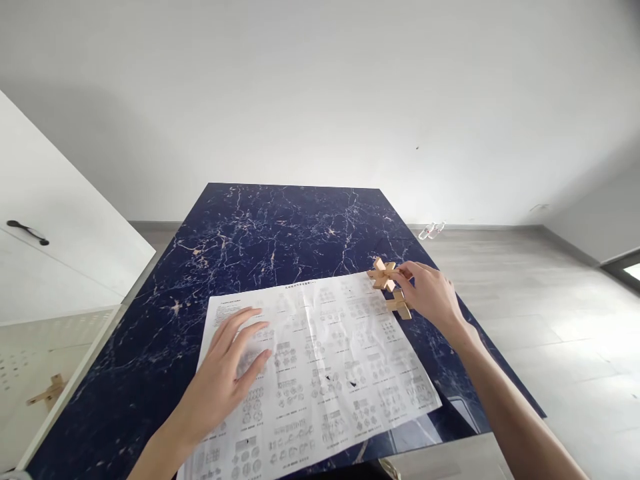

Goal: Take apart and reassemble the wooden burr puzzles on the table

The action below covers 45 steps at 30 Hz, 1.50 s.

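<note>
A large creased instruction sheet [313, 320], printed with rows of small diagrams, lies on the dark blue marbled table. My left hand [225, 370] rests on or just above its left side, fingers spread, holding nothing. At the sheet's upper right corner is a wooden burr puzzle [383, 275] made of crossed bars. The thumb and fingertips of my right hand [433, 293] pinch its right side. Just below it, a second wooden cross-shaped puzzle [400, 305] sits at the sheet's edge, partly behind my right hand.
The table [280, 227] reaches forward towards a white wall. On the left stand a white cabinet [60, 220] with a black handle and a pale surface [30, 367] carrying another wooden puzzle [49, 393]. White slippers [432, 231] lie on the grey floor at right.
</note>
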Each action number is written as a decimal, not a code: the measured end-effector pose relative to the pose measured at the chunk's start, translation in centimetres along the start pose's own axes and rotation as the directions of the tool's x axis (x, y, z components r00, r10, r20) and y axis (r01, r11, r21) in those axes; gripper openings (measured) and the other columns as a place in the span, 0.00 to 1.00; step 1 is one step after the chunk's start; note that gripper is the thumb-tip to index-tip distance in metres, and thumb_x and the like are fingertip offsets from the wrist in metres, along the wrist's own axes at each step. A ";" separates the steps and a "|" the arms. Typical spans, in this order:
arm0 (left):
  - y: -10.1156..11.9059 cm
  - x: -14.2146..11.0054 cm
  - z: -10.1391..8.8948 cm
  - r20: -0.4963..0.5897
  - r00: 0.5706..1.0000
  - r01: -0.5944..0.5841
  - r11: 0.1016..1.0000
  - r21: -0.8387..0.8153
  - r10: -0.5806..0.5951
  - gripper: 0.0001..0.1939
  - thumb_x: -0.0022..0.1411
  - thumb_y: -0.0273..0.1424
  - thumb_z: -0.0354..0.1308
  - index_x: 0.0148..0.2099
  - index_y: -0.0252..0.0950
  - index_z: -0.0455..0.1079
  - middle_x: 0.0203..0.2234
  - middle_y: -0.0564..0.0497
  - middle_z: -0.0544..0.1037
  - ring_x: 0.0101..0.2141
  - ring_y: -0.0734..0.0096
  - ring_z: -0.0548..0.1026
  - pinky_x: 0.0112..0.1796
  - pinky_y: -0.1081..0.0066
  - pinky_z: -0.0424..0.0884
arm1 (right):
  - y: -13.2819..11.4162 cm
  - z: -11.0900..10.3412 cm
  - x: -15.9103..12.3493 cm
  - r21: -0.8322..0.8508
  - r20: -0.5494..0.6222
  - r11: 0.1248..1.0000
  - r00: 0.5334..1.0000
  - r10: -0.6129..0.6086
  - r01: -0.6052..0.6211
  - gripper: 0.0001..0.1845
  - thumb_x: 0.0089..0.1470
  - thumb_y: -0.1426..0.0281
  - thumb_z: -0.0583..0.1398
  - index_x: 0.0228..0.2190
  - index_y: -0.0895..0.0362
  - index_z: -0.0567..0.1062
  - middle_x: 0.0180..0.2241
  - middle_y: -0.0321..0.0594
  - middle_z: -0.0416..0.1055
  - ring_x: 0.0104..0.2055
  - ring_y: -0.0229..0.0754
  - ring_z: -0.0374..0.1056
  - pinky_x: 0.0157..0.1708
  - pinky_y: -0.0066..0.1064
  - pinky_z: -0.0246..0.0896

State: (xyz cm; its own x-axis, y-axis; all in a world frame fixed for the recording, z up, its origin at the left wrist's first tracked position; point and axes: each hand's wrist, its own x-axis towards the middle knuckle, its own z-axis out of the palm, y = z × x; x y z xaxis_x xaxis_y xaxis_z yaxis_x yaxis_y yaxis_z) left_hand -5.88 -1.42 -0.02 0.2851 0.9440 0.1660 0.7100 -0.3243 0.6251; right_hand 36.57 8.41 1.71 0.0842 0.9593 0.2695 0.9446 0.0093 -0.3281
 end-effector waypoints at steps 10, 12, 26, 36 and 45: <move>1.1 7.4 4.1 0.113 0.991 0.002 0.820 -0.572 0.077 0.44 0.65 0.49 0.71 0.75 0.51 0.57 0.73 0.40 0.64 0.70 0.43 0.67 0.66 0.41 0.67 | -9.1 0.7 -3.4 0.585 -0.012 0.769 0.951 -0.310 0.258 0.14 0.70 0.56 0.61 0.38 0.52 0.80 0.38 0.43 0.84 0.35 0.47 0.77 0.39 0.39 0.72; 0.3 8.0 4.4 0.146 0.983 0.010 0.764 -0.646 0.110 0.52 0.59 0.52 0.75 0.77 0.52 0.54 0.75 0.39 0.62 0.73 0.39 0.63 0.70 0.37 0.60 | -10.7 1.5 -3.9 0.642 0.004 0.720 0.938 -0.346 0.263 0.13 0.70 0.58 0.62 0.37 0.52 0.80 0.36 0.41 0.83 0.35 0.46 0.77 0.39 0.39 0.72; -0.4 8.0 3.6 0.106 0.987 0.008 0.612 -0.791 0.124 0.49 0.48 0.46 0.84 0.69 0.51 0.69 0.65 0.42 0.75 0.65 0.43 0.74 0.65 0.43 0.69 | -13.0 6.5 -5.5 0.880 0.049 0.458 0.932 -0.359 0.130 0.12 0.72 0.59 0.62 0.39 0.53 0.79 0.33 0.39 0.78 0.32 0.42 0.73 0.35 0.38 0.72; 0.2 7.8 3.3 0.111 0.986 -0.006 0.705 -0.709 0.121 0.45 0.50 0.41 0.83 0.67 0.49 0.71 0.61 0.44 0.77 0.60 0.45 0.76 0.62 0.45 0.71 | -12.9 6.9 -6.3 0.803 -0.029 0.558 0.948 -0.316 0.211 0.06 0.71 0.66 0.61 0.40 0.53 0.78 0.33 0.38 0.78 0.32 0.42 0.72 0.34 0.37 0.69; 0.1 7.8 3.6 0.036 0.992 -0.068 0.751 -0.656 0.121 0.46 0.49 0.41 0.83 0.68 0.48 0.69 0.58 0.44 0.78 0.57 0.48 0.76 0.59 0.49 0.73 | -12.3 7.0 -6.0 0.832 0.017 0.519 0.926 -0.377 0.196 0.06 0.72 0.66 0.61 0.40 0.53 0.76 0.34 0.37 0.77 0.32 0.40 0.72 0.34 0.34 0.69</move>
State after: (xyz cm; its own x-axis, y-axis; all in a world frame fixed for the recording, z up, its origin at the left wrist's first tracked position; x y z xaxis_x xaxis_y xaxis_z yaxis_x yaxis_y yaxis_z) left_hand -1.30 5.64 -1.38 0.3920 0.8950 0.2129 0.0914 -0.2681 0.9590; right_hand 22.25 4.51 -2.19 -0.2838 0.8896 0.3578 0.2432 0.4277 -0.8706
